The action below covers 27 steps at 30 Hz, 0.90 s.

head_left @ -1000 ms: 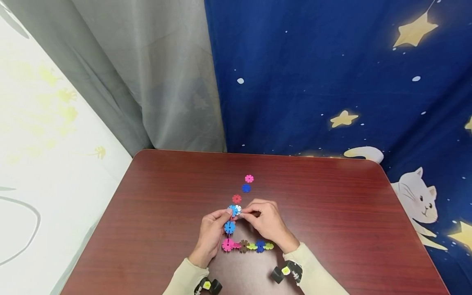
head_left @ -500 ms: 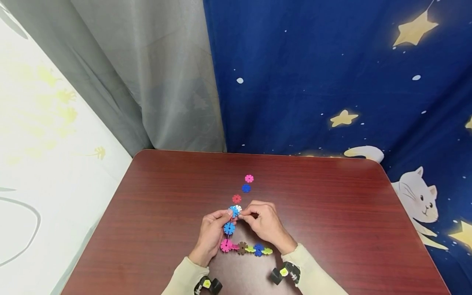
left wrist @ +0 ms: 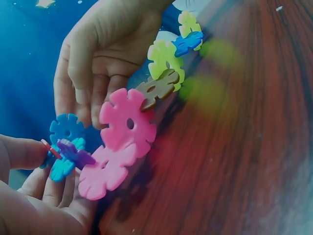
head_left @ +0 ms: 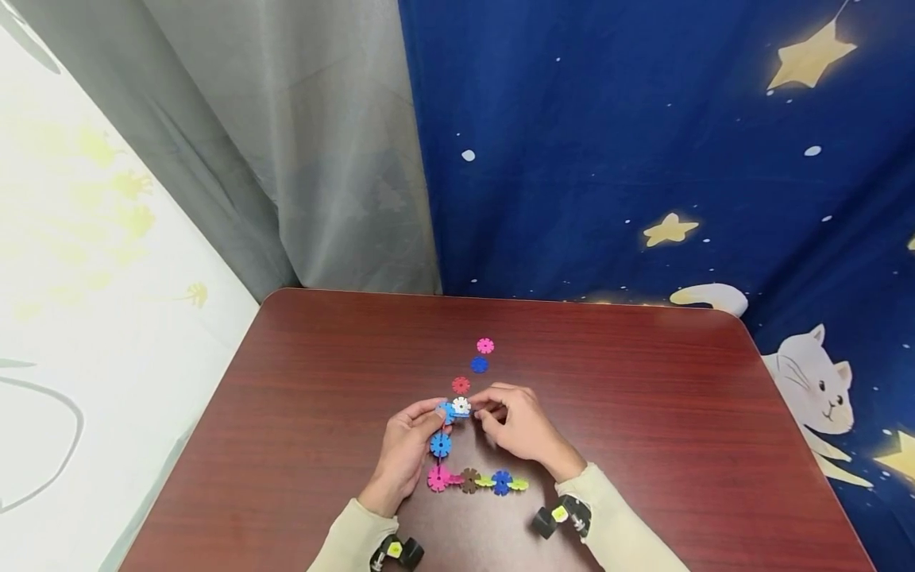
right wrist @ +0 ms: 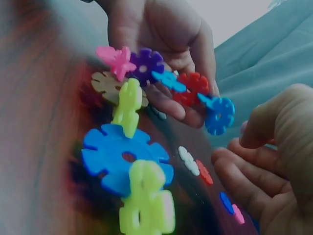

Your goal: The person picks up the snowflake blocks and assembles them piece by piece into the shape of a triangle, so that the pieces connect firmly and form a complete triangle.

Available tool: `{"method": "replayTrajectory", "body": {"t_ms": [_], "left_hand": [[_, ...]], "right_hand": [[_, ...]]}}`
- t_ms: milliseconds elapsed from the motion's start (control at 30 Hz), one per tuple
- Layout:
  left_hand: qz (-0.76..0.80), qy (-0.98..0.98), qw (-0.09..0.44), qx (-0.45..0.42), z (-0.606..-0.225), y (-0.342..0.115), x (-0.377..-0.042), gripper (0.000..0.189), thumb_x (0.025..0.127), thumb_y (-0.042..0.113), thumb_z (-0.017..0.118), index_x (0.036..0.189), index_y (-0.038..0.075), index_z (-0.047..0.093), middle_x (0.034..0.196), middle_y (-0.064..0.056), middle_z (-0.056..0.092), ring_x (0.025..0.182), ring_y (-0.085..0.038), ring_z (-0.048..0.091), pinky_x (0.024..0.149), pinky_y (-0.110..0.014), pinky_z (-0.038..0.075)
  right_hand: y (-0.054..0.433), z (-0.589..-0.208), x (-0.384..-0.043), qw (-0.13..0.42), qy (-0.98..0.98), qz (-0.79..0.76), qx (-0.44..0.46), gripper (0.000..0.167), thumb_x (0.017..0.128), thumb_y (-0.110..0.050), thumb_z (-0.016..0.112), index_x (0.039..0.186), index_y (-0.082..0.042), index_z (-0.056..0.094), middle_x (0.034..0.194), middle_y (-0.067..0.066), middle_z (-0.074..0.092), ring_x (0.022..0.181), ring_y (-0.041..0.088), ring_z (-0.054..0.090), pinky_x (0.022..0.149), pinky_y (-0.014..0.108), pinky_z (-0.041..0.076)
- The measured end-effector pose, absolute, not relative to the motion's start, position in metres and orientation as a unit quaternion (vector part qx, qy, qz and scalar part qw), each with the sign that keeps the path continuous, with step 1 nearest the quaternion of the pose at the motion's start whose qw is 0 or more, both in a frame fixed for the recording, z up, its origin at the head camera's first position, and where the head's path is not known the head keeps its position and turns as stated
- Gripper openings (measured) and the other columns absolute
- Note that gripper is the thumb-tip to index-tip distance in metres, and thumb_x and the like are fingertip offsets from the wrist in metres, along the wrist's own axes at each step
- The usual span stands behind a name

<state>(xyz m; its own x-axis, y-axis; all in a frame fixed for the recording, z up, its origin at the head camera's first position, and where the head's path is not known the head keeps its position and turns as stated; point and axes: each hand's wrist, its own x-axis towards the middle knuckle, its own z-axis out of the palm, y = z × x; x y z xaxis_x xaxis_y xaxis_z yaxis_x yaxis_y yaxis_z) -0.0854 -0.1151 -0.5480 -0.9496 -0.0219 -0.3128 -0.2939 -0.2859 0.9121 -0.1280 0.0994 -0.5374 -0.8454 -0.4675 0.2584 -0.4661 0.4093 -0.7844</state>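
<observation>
My left hand (head_left: 403, 449) pinches a blue flower-shaped interlocking disc near the far end of a bent chain. A second blue disc (right wrist: 220, 116) is slotted on at that end, beside a red disc (right wrist: 193, 88). From there the chain runs through light blue and purple (right wrist: 146, 66) to pink (head_left: 438, 478), then right through brown (head_left: 469, 481), yellow-green and blue (head_left: 502, 482) to a yellow-green disc (head_left: 520, 485). Just right of the held end is my right hand (head_left: 522, 429), its fingers loosely bent and apart from the chain, holding nothing.
Loose discs lie in a slanting row on the brown table (head_left: 629, 397): white (head_left: 461, 406), red (head_left: 461, 385), blue (head_left: 479, 365) and pink (head_left: 485, 345). Behind the table's far edge hang grey (head_left: 350, 159) and blue star-printed curtains (head_left: 557, 199).
Earlier my right fingers pinched at the chain's blue end; now they have let go and moved slightly right. The white disc shows more fully. My left hand keeps its hold.
</observation>
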Motion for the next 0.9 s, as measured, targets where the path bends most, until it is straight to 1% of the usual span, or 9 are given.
{"method": "replayTrajectory", "body": {"t_ms": [133,267,367,433,567,700,800,900], "left_hand": [[0.79,0.594,0.082,-0.127,-0.548,-0.119,-0.085,0.038,0.102,0.005,0.065,0.135,-0.012,0.061,0.098,-0.002,0.078,0.085,-0.013,0.074,0.075,-0.023,0.063],[0.795,0.588,0.084,-0.121,-0.548,-0.121,-0.085,0.04,0.103,0.002,0.061,0.139,-0.013,0.058,0.094,0.002,0.075,0.088,-0.012,0.072,0.08,-0.026,0.064],[0.798,0.584,0.086,-0.121,-0.547,-0.121,-0.086,0.04,0.102,0.001,0.06,0.14,-0.012,0.058,0.094,0.002,0.073,0.09,-0.012,0.071,0.083,-0.028,0.064],[0.797,0.586,0.086,-0.122,-0.547,-0.121,-0.086,0.039,0.102,0.0,0.06,0.139,-0.012,0.059,0.094,0.001,0.073,0.091,-0.012,0.071,0.084,-0.029,0.064],[0.79,0.593,0.088,-0.13,-0.548,-0.121,-0.087,0.036,0.102,0.001,0.061,0.136,-0.01,0.062,0.092,0.001,0.072,0.09,-0.015,0.072,0.083,-0.03,0.064],[0.787,0.596,0.093,-0.13,-0.549,-0.122,-0.086,0.035,0.102,0.001,0.061,0.135,-0.009,0.063,0.089,0.002,0.07,0.088,-0.015,0.071,0.083,-0.031,0.064],[0.788,0.595,0.093,-0.127,-0.548,-0.121,-0.087,0.035,0.101,0.001,0.061,0.135,-0.01,0.062,0.087,0.003,0.068,0.086,-0.012,0.07,0.083,-0.03,0.064],[0.792,0.591,0.091,-0.125,-0.547,-0.12,-0.087,0.036,0.101,0.0,0.061,0.135,-0.011,0.062,0.086,0.003,0.068,0.086,-0.012,0.069,0.083,-0.03,0.064]], "right_hand": [[0.094,-0.54,-0.137,0.007,0.866,-0.421,-0.271,0.022,0.093,-0.012,0.078,0.114,-0.009,0.08,0.097,-0.001,0.074,0.081,0.004,0.069,0.073,0.021,0.06],[0.087,-0.543,-0.144,0.01,0.891,-0.363,-0.273,0.028,0.09,-0.02,0.084,0.115,-0.011,0.08,0.092,-0.001,0.071,0.078,0.006,0.064,0.075,0.024,0.052],[0.081,-0.546,-0.148,0.01,0.904,-0.325,-0.277,0.029,0.087,-0.023,0.086,0.113,-0.011,0.08,0.088,-0.003,0.066,0.077,0.006,0.058,0.075,0.026,0.048],[0.078,-0.546,-0.15,0.014,0.909,-0.308,-0.281,0.031,0.087,-0.024,0.088,0.113,-0.011,0.08,0.087,-0.003,0.064,0.078,0.006,0.054,0.075,0.025,0.047],[0.074,-0.546,-0.153,0.024,0.912,-0.29,-0.29,0.025,0.088,-0.024,0.088,0.108,-0.012,0.08,0.086,-0.004,0.062,0.08,0.007,0.049,0.073,0.025,0.045],[0.073,-0.545,-0.154,0.039,0.915,-0.284,-0.283,0.02,0.087,-0.022,0.088,0.102,-0.012,0.079,0.085,-0.004,0.062,0.08,0.007,0.05,0.075,0.025,0.047],[0.073,-0.545,-0.155,0.04,0.917,-0.287,-0.274,0.025,0.085,-0.021,0.089,0.104,-0.011,0.077,0.088,-0.004,0.063,0.081,0.007,0.052,0.079,0.028,0.049],[0.074,-0.545,-0.156,0.039,0.919,-0.294,-0.261,0.03,0.084,-0.025,0.091,0.106,-0.011,0.076,0.089,-0.004,0.064,0.082,0.008,0.055,0.083,0.03,0.049]]}}
